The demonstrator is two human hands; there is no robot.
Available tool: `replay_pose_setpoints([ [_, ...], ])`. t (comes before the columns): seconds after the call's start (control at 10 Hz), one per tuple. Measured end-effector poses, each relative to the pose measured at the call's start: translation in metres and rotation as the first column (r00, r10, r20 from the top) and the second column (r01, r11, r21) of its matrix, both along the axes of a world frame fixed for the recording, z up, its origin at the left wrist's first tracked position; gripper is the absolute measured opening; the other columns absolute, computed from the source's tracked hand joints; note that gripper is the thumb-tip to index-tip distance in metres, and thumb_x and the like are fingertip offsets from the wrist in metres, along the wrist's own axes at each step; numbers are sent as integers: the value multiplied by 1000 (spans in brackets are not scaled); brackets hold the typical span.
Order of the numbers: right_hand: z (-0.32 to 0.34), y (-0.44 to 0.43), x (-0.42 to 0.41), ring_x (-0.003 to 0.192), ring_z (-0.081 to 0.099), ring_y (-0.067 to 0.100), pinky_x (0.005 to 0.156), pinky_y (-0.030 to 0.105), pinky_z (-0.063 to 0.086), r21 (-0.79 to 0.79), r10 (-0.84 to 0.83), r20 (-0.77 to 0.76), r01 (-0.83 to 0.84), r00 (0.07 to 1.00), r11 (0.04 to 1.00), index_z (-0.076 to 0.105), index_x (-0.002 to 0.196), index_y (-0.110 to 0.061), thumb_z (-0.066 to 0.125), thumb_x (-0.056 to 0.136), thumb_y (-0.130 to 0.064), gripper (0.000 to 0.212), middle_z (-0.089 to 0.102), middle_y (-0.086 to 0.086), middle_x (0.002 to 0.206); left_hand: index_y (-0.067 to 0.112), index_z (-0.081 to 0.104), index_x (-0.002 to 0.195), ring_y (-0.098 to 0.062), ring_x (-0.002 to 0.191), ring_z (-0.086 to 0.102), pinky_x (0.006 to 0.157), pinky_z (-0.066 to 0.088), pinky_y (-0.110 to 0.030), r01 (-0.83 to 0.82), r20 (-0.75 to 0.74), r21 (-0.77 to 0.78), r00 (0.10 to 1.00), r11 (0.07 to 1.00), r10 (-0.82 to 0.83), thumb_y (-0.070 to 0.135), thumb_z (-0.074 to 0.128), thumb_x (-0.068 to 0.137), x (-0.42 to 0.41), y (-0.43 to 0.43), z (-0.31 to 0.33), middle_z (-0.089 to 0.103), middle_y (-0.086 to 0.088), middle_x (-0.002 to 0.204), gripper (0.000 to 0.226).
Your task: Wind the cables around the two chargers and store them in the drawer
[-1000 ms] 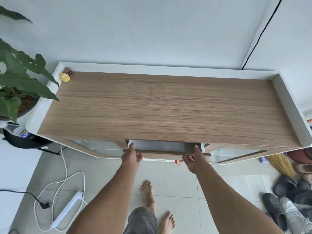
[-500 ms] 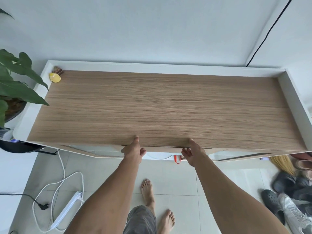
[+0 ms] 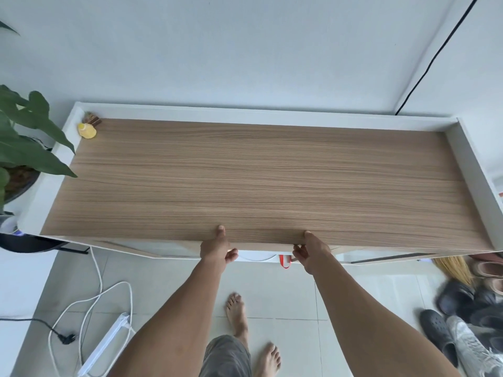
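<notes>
Wood cabinet top (image 3: 272,180), white wall (image 3: 245,50), tiled floor (image 3: 272,289)

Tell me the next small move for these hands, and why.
Probably draw the left hand and right hand back from the drawer: it looks pushed flush under the wooden top, both thumbs rest on that top's edge, and no charger shows outside.

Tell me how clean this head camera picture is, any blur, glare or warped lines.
Head view: soft, even light, no glare on the wooden cabinet top; wide-angle warp bows its white rim and splays the right side; the shoes at lower right are smeared with blur, while the left hand and right hand look sharp.
</notes>
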State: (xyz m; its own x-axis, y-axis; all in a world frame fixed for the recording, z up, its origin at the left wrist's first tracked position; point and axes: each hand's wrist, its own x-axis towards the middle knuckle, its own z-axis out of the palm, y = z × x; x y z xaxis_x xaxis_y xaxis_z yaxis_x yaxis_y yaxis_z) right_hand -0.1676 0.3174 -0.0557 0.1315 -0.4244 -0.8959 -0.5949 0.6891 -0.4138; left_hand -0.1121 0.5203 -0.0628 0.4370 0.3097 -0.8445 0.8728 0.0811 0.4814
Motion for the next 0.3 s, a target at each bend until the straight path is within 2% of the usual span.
replay_pose_setpoints([
  [0.1, 16, 2, 6, 60, 57, 21, 77, 37, 58, -56, 71, -92, -76, 993, 996, 52, 92, -4, 48, 89, -9, 7, 51, 12, 69, 12, 49, 75, -22, 46, 58, 45, 51, -26, 238, -11, 122, 971, 964, -238, 41, 39, 100, -2, 5, 12, 55, -7, 65, 39],
  [0.2, 32, 6, 18, 51, 48, 21, 51, 31, 49, -116, 130, -108, -142, 986, 983, 50, 77, -4, 37, 85, -7, 15, 50, 11, 65, 8, 54, 73, -25, 48, 59, 50, 47, -26, 438, 8, 235, 892, 868, -452, 26, 35, 96, 4, 3, 23, 56, -8, 55, 35],
  [0.3, 39, 11, 35, 50, 49, 24, 51, 29, 41, -266, 250, -96, -267, 963, 926, 53, 72, -4, 40, 84, -19, 24, 52, 10, 63, 9, 52, 55, -29, 58, 61, 62, 51, -34, 505, 137, 379, 798, 775, -587, 27, 38, 95, 21, -4, 31, 57, -7, 52, 46],
])
